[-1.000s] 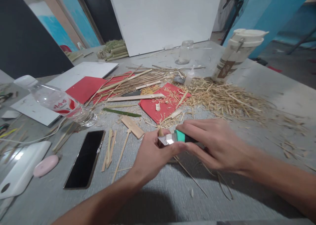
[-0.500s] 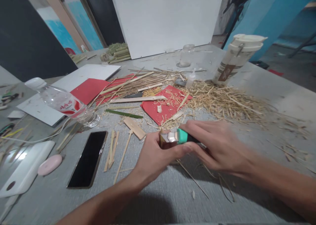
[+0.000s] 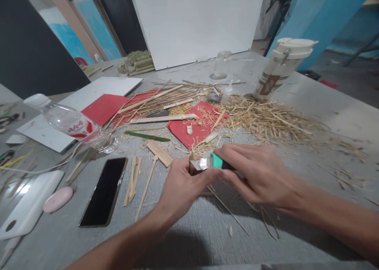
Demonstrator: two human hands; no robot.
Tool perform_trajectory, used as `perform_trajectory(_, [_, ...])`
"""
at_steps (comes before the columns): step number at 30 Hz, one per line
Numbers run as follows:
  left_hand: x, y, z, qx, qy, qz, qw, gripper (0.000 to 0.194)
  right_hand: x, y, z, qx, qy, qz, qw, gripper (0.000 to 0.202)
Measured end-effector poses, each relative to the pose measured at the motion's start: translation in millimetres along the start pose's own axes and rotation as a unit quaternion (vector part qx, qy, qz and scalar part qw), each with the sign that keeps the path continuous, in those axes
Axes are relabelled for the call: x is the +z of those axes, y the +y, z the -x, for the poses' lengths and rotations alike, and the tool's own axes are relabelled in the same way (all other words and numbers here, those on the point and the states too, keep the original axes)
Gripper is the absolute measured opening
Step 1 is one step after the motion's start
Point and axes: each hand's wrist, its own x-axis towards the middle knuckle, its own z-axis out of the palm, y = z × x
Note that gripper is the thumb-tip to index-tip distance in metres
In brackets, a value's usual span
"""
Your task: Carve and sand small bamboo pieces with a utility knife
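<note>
My right hand (image 3: 257, 175) is wrapped round the black and green handle of a utility knife (image 3: 216, 161), whose metal blade end points left. My left hand (image 3: 180, 183) is closed on a small tan piece of bamboo or wood (image 3: 192, 158), mostly hidden by the fingers. The blade lies against or just over this piece, and my left thumb reaches to the knife near its green collar. Just beyond my left hand lies a flat wooden piece (image 3: 160, 153) with a thin stick (image 3: 147, 187) by it. Thin stalks lie under my hands.
Red paper (image 3: 180, 131) with shavings lies ahead, beside a heap of straw (image 3: 266, 118) and bamboo strips (image 3: 162, 119). At left are a phone (image 3: 103, 193), a plastic bottle (image 3: 74, 124) and a pink oval case (image 3: 58, 199). A tumbler (image 3: 271, 70) and glass jar (image 3: 222, 64) stand behind.
The view has shifted slightly, so most things sit a little further left. Both hands keep their grips, and the knife stays at the small piece. The right hand is slightly blurred.
</note>
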Motion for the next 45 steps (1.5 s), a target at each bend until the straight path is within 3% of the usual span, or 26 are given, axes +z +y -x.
perform_trajectory(4, [2.9,-5.8,0.3,-0.006,0.014,-0.025,1.000,0.065,1.1,0.2,-0.9,0.030,0.007,0.025,0.999,0.032])
perform_trajectory(11, [-1.0,-7.3,-7.7,-0.015,-0.017,0.051,0.998,0.056,0.8,3.8,-0.7,-0.001,0.006,0.002,1.000,0.034])
perform_trajectory(21, [-5.2,-4.8,-6.3,-0.010,-0.013,0.001,1.000,0.057,-1.5,4.3,-1.6,0.004,-0.039,-0.037,0.999,0.034])
perform_trajectory(26, [-0.2,-11.1,-1.4,0.000,-0.007,-0.037,0.999,0.066,-0.8,3.1,-1.1,0.030,-0.013,0.018,0.999,0.036])
perform_trajectory(33, [-0.9,-14.8,-10.4,-0.032,-0.051,0.063,0.996,0.052,0.6,9.2,-3.5,0.049,0.002,0.024,0.999,0.037])
perform_trajectory(38, [-6.8,-21.9,-14.5,-0.034,-0.112,0.138,0.984,0.051,0.4,7.4,-2.9,0.041,-0.049,-0.019,0.998,0.045])
perform_trajectory(45, [-4.7,-25.8,-10.0,-0.043,-0.138,0.166,0.975,0.056,2.1,1.8,-3.1,0.036,-0.078,-0.071,0.994,0.025])
